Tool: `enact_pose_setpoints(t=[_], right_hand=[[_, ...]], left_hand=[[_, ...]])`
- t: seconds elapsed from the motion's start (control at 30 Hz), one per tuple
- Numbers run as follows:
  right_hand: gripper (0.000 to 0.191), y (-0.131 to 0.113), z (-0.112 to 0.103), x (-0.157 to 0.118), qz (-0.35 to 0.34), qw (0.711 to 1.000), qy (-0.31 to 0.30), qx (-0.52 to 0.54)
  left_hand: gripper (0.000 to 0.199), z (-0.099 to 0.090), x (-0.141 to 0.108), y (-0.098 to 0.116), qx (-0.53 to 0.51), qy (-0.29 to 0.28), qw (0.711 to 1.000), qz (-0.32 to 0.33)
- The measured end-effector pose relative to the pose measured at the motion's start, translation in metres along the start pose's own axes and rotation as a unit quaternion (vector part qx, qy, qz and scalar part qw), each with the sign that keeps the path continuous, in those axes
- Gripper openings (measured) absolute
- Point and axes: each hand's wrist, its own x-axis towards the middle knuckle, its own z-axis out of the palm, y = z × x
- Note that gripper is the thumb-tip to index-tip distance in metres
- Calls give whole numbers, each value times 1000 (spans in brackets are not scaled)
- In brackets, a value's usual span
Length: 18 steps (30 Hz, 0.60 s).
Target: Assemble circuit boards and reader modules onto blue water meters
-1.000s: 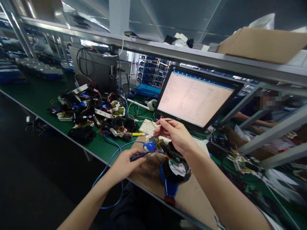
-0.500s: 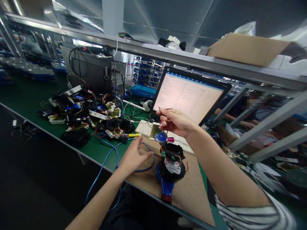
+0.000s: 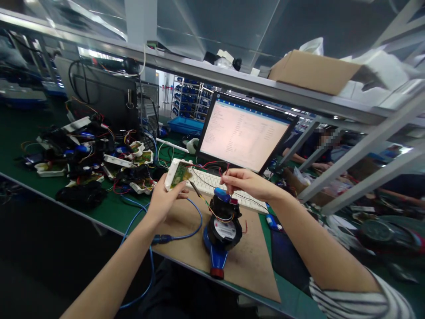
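A white-framed circuit board [image 3: 179,174] is in my left hand [image 3: 166,195], its green face turned up, with wires running from it. My right hand [image 3: 244,182] pinches thin red wires above the keyboard. Below the hands stands a blue meter body [image 3: 218,257] with a red cap at its near end and a round dial [image 3: 226,230] in a black housing. On top of that housing sit a blue cylinder [image 3: 221,194] and a small pink-red part, close under my right fingertips. The meter rests on a brown board [image 3: 255,266].
A lit monitor [image 3: 245,133] stands behind the white keyboard [image 3: 249,201]. Piled black housings and wired boards [image 3: 89,155] lie to the left. A blue cable [image 3: 181,238] loops beside the meter. A shelf [image 3: 206,73] crosses overhead, and a person's arms show at the right.
My left hand has gone from bare, spread fingers to holding the white-framed board, now lifted at the left. My right hand still pinches wires. The camera view has shifted rightward.
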Motion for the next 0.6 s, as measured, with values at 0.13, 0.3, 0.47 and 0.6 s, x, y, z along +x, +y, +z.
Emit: enact_pose_setpoints(t=[0.13,0.3,0.47,0.6], right_hand=[[36,19,-4,-6,4,1000,16,-12],[36,25,-7,-13,7,1000,1,10],[35,23,1,-9,9,995,-41,-91],[34,10,6,-2,-45,991,-24,-127]], left_hand=[[39,-2,-11,10,18,-62,996,-66],[29,0,-11,4,-48,-52,993,-90],[33,2,-10,-8,54,-55,996,-50],[53,-1,-9,-28,221,-77,972,-1]])
